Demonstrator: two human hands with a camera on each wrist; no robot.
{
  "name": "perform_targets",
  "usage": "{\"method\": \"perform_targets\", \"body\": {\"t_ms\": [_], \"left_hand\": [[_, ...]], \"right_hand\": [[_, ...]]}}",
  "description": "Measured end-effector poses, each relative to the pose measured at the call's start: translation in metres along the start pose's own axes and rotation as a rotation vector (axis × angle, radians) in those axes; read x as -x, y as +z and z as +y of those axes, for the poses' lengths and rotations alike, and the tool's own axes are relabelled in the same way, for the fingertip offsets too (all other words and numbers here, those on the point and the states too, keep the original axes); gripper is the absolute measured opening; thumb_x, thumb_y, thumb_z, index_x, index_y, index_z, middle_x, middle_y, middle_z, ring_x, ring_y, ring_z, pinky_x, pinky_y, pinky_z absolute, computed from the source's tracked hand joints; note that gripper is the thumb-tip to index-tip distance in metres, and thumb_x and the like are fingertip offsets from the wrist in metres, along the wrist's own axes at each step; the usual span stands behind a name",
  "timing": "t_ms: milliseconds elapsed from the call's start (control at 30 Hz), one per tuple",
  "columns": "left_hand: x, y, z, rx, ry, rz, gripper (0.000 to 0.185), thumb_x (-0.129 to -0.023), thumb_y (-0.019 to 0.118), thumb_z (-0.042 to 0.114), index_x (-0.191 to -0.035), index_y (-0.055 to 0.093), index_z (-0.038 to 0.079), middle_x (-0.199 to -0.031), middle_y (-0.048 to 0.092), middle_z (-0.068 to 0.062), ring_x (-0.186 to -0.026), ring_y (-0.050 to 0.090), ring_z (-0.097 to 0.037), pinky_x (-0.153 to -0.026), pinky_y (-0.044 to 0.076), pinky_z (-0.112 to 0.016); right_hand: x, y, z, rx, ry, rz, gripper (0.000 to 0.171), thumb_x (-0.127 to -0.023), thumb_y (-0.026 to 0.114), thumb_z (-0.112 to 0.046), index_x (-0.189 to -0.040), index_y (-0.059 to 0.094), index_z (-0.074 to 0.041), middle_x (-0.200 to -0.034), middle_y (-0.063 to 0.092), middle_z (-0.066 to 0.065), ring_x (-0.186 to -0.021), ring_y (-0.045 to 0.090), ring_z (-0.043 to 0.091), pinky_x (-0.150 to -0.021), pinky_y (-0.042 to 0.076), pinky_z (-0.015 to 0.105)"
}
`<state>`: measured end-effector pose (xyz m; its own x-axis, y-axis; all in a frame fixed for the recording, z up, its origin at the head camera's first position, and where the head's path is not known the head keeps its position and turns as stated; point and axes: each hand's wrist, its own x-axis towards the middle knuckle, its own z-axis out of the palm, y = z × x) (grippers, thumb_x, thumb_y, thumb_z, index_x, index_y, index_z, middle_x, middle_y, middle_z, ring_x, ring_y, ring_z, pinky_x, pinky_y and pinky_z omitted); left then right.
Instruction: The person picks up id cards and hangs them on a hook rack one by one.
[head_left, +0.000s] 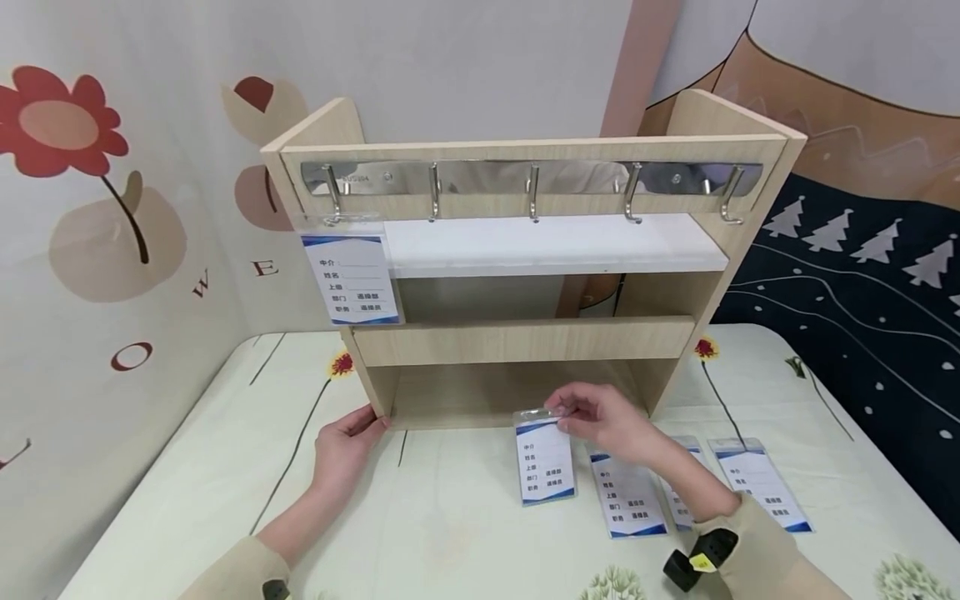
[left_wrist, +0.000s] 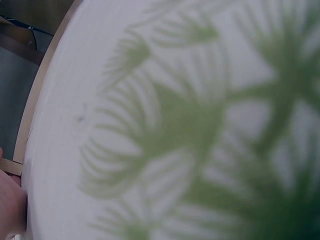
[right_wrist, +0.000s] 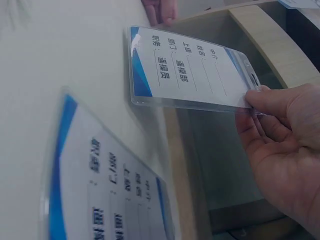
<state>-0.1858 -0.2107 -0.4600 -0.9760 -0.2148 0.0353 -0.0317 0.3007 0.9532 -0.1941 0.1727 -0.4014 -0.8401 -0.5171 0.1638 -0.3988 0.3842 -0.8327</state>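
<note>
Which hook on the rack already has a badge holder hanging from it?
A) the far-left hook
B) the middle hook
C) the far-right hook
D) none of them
A: a badge holder hangs from the far-left hook of the wooden rack; the other four hooks are bare, while the right hand pinches another badge holder by its top edge at the table.
</note>
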Motion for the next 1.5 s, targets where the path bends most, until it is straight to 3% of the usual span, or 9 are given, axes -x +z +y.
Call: {"method": "perform_targets", "body": {"t_ms": [433, 700, 1033, 1300, 1500], "left_hand": [[-0.001, 0.001, 0.000, 0.017, 0.004, 0.001, 0.037, -0.097, 0.070, 0.003, -0.132, 0.065, -0.006, -0.129, 0.065, -0.023, -0.093, 0.062, 0.010, -0.080, 0.053, -0.010], [0.000, 0.001, -0.001, 0.024, -0.012, -0.003, 0.037, -0.097, 0.070, 0.003, -0.132, 0.065, -0.006, -0.130, 0.064, -0.023, -0.092, 0.063, 0.010, -0.080, 0.053, -0.010], [-0.001, 0.001, 0.000, 0.037, -0.005, -0.003, 0.037, -0.097, 0.070, 0.003, -0.132, 0.065, -0.006, -0.130, 0.065, -0.023, -0.097, 0.064, 0.005, -0.081, 0.053, -0.011], [-0.002, 0.002, -0.001, 0.006, 0.004, -0.002, 0.037, -0.098, 0.069, 0.005, -0.133, 0.064, -0.006, -0.130, 0.065, -0.023, -0.113, 0.065, -0.018, -0.081, 0.052, -0.010], [-0.001, 0.001, -0.001, -0.009, 0.011, 0.005, 0.036, -0.098, 0.070, 0.007, -0.133, 0.065, -0.004, -0.130, 0.066, -0.021, -0.114, 0.065, -0.019, -0.080, 0.052, -0.009]], "right_hand": [[-0.011, -0.008, -0.015, 0.002, -0.056, 0.036, 0.023, -0.095, 0.068, 0.006, -0.116, 0.069, -0.003, -0.108, 0.070, 0.005, -0.096, 0.063, 0.023, -0.085, 0.057, 0.027], [-0.015, -0.011, -0.033, 0.006, -0.049, 0.054, 0.023, -0.095, 0.069, 0.003, -0.117, 0.070, -0.004, -0.113, 0.069, 0.005, -0.099, 0.062, 0.023, -0.088, 0.057, 0.028], [-0.021, -0.014, -0.053, 0.025, -0.118, 0.071, 0.024, -0.094, 0.069, 0.007, -0.115, 0.073, -0.004, -0.111, 0.072, 0.005, -0.094, 0.064, 0.022, -0.081, 0.058, 0.027], [-0.028, -0.014, -0.063, 0.053, -0.138, 0.123, 0.024, -0.094, 0.068, 0.008, -0.113, 0.075, -0.004, -0.112, 0.074, 0.007, -0.097, 0.069, 0.019, -0.079, 0.059, 0.027], [-0.032, -0.012, -0.072, 0.029, -0.156, 0.193, 0.023, -0.092, 0.068, 0.010, -0.111, 0.076, -0.002, -0.110, 0.075, 0.008, -0.098, 0.070, 0.020, -0.082, 0.060, 0.026]]}}
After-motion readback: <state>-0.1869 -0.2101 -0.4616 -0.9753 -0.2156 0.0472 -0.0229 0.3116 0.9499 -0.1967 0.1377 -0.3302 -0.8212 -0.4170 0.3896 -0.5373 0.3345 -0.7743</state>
